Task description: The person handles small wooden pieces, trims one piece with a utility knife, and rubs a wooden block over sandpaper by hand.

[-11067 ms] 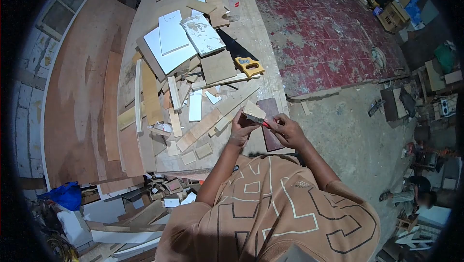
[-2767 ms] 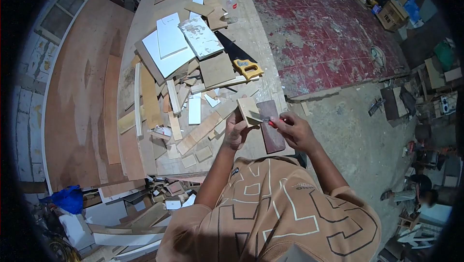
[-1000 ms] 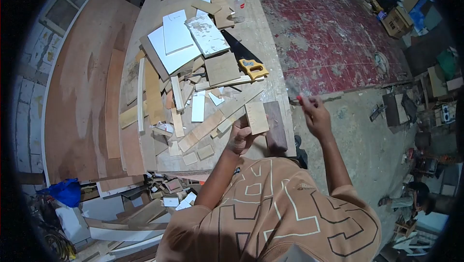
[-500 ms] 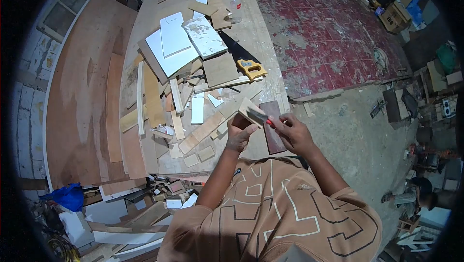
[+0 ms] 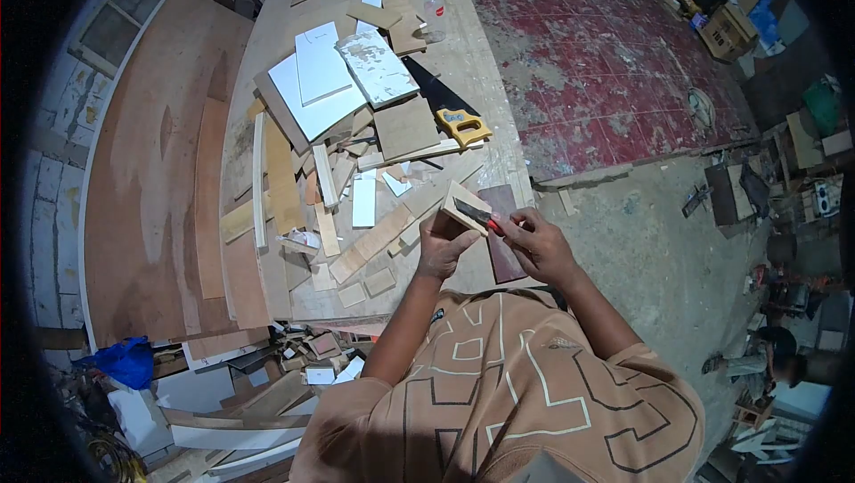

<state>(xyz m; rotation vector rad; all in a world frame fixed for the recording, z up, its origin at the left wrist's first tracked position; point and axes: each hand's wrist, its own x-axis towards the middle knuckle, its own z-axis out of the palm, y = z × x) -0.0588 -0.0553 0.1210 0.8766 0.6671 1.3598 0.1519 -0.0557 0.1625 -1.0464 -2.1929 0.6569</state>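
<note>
My left hand (image 5: pixel 443 249) is closed around the near left side of a pale, box-like wooden piece (image 5: pixel 454 195), holding it tilted above the bench edge. In my right hand (image 5: pixel 537 245) is a putty knife (image 5: pixel 474 213) with a red handle and a flat dark blade. Its blade lies against or just inside the wooden piece; exact contact is hard to make out. Below and behind my hands, a dark reddish board (image 5: pixel 506 256) rests on the bench.
Wood offcuts and white panels (image 5: pixel 325 69) clutter the plywood workbench (image 5: pixel 476 28). A handsaw (image 5: pixel 459 125) with a yellow handle lies beyond my hands, and a plastic bottle (image 5: pixel 434 11) stands farther back. A person (image 5: pixel 757 358) is at the far right.
The putty knife's blade has shifted slightly left and lower against the wooden piece, and my right hand has moved a little with it. The wooden piece has tilted slightly.
</note>
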